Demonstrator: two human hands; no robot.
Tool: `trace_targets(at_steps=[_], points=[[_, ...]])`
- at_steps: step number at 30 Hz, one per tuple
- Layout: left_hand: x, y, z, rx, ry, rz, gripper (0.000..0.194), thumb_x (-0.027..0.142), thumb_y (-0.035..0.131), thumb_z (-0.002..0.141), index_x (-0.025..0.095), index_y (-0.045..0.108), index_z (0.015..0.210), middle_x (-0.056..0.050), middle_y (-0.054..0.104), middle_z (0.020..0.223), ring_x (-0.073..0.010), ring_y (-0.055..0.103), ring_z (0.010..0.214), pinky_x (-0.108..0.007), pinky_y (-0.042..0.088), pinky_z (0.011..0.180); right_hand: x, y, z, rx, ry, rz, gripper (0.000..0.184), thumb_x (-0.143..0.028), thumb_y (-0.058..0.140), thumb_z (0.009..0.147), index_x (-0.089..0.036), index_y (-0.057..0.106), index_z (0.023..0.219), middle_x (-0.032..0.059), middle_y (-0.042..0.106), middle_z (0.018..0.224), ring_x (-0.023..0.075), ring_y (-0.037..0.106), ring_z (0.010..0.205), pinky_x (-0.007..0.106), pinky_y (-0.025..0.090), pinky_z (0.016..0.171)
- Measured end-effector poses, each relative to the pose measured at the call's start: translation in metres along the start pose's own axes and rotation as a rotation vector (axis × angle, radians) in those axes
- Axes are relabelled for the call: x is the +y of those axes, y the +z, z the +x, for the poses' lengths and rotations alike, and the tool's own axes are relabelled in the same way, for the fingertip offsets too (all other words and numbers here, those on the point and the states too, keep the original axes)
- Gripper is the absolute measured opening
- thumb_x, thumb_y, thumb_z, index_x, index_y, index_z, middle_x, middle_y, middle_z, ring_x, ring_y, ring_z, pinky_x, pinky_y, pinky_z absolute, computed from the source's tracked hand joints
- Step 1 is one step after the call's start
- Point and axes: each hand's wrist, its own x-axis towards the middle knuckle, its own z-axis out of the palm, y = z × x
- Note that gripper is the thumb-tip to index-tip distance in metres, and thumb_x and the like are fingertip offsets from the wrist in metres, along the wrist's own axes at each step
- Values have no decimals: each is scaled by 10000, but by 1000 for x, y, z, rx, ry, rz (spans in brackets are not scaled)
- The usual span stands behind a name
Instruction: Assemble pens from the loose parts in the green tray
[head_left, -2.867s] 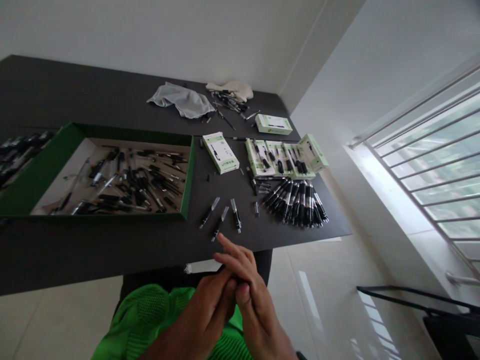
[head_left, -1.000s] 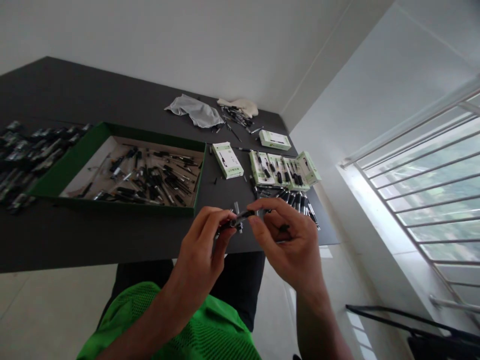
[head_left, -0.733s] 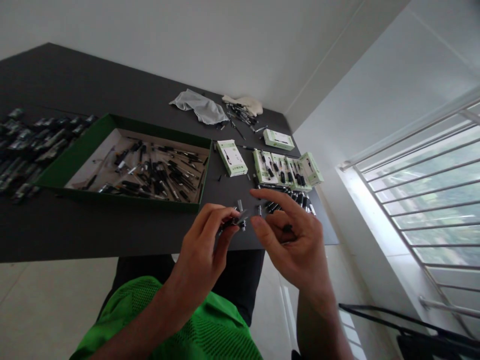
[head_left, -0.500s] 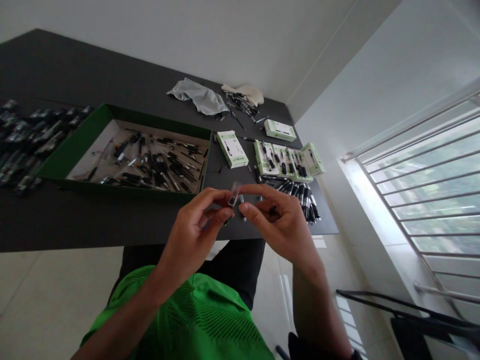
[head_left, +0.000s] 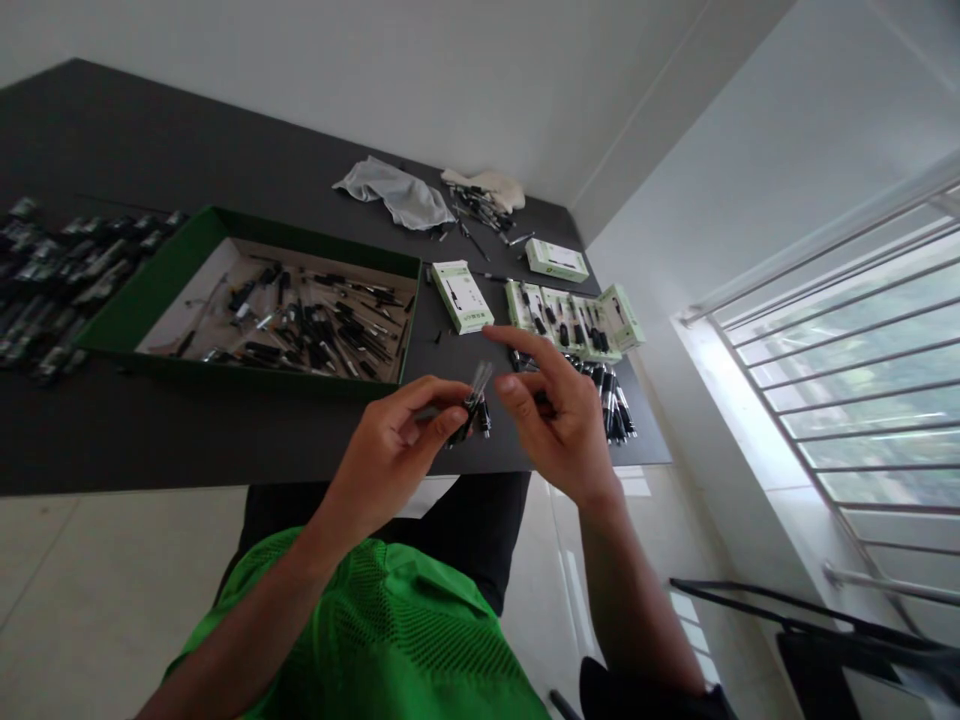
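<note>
My left hand [head_left: 394, 450] pinches a short pen part with a clear barrel [head_left: 472, 398] above the near edge of the black table [head_left: 187, 440]. My right hand [head_left: 559, 415] hovers just right of it, fingers spread, with something small and dark tucked under the curled lower fingers. Behind the right hand lies a fanned row of black and silver pens [head_left: 611, 400]. A green box [head_left: 120, 320] full of loose pen parts sits to the left.
Several small green-and-white packets [head_left: 570, 320] lie in a row behind the pens, one more packet [head_left: 463, 297] beside the box, another [head_left: 556, 260] farther back. A grey cloth [head_left: 394, 197], more parts at the table's far left [head_left: 45, 280], a barred window at right.
My hands rose from my lap to the table edge and took up the pen part. In the last half second my right hand let go of it and its fingers spread.
</note>
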Motion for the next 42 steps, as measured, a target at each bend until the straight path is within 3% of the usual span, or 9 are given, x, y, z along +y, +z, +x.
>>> trace_targets(at_steps=[3, 7, 11, 16, 21, 27, 34, 38, 42], points=[[-17, -5, -3, 45, 85, 443, 174, 321, 645, 1030, 185, 741, 1080, -37, 752, 1020, -168, 741, 939, -253, 584, 860, 15, -1, -11, 48, 29, 148, 352, -369, 485, 1063, -252, 544, 1390, -87, 339, 636, 126, 307, 527, 271, 252, 505], [-47, -3, -12, 49, 54, 866, 116, 247, 616, 1036, 172, 696, 1075, -62, 721, 1024, -229, 727, 944, -345, 588, 862, 49, 2, -36, 118, 138, 256, 131, -329, 392, 1063, -256, 499, 1041, -49, 391, 746, 144, 390, 636, 270, 337, 579], [-72, 9, -12, 55, -10, 987, 58, 160, 619, 1007, 166, 673, 1024, -88, 702, 1027, -280, 712, 976, -400, 595, 860, 77, 0, -62, 147, 243, 131, 203, -353, 411, 1109, -243, 551, 1011, -23, 502, 825, 138, 466, 706, 267, 396, 645], [-84, 20, -1, 78, -42, 1111, 103, 147, 591, 1015, 136, 677, 1071, -132, 688, 1064, -331, 684, 1018, -466, 596, 891, 96, -12, -87, 257, 208, 12, 170, -335, 588, 1060, -243, 730, 1053, -1, 664, 846, 147, 617, 804, 268, 469, 728], [-84, 32, 0, 77, 20, 1169, 302, 241, 565, 1054, 100, 615, 1316, -176, 663, 1227, -349, 637, 1128, -502, 571, 979, 109, -14, -106, 452, 342, 196, 173, -364, 678, 1013, -240, 679, 1134, 2, 741, 832, 101, 556, 563, 224, 430, 518], [-91, 49, -1, -11, 78, 1189, 194, 138, 567, 1022, 126, 688, 1174, -125, 690, 1057, -314, 663, 996, -466, 593, 906, 112, -14, -114, 528, 352, 205, 167, -374, 727, 964, -210, 759, 968, 18, 718, 806, 80, 521, 521, 208, 415, 465], [-80, 48, -6, 49, 170, 1075, 223, 132, 488, 1053, 172, 697, 1121, -97, 703, 1033, -280, 683, 980, -437, 600, 902, 96, -23, -97, 555, 324, 115, 109, -313, 782, 918, -214, 768, 960, 21, 778, 787, 101, 579, 496, 212, 440, 438], [-50, 46, -17, 78, 252, 894, 187, 204, 503, 1083, 213, 676, 1155, -61, 712, 1081, -213, 711, 1040, -332, 604, 937, 52, -41, -67, 404, 32, -176, 68, -210, 747, 960, -238, 792, 918, 13, 787, 821, 156, 728, 710, 262, 579, 641], [-24, 44, -22, 93, 318, 689, 189, 114, 557, 1043, 220, 674, 1147, -38, 722, 1062, -172, 732, 987, -265, 605, 896, 8, -51, -41, 171, -248, -312, 118, -131, 738, 972, -232, 773, 1019, 4, 782, 902, 133, 718, 780, 260, 562, 702]])
